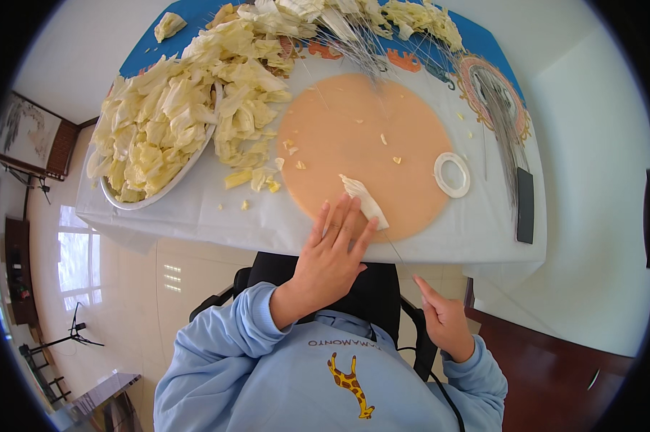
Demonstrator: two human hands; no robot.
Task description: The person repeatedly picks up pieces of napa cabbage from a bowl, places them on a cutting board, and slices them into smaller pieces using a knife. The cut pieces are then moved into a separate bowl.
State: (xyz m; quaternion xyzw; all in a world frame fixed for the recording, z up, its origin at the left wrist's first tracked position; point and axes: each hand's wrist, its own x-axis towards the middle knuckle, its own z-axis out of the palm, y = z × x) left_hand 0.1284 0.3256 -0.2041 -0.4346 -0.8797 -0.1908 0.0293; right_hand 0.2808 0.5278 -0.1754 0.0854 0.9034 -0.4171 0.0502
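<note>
A pale piece of napa cabbage leaf (364,195) lies near the front of a round orange-tan cutting board (352,124). My left hand (333,251) is laid palm down, its fingers holding the piece against the board. At the lower right, my right hand (445,318) grips a thin metal skewer (396,250) that slants up to the near end of the cabbage. How far its tip goes into the leaf is hidden. The skewer's faint rear length runs out behind the right hand.
A white-rimmed basin (166,195) heaped with torn cabbage leaves (160,129) stands at left. Skewers with cabbage on them (352,32) lie across the back. Bare skewers (500,124), a dark block (525,205) and a white ring (452,175) are at right. The table's front edge (238,245) is near.
</note>
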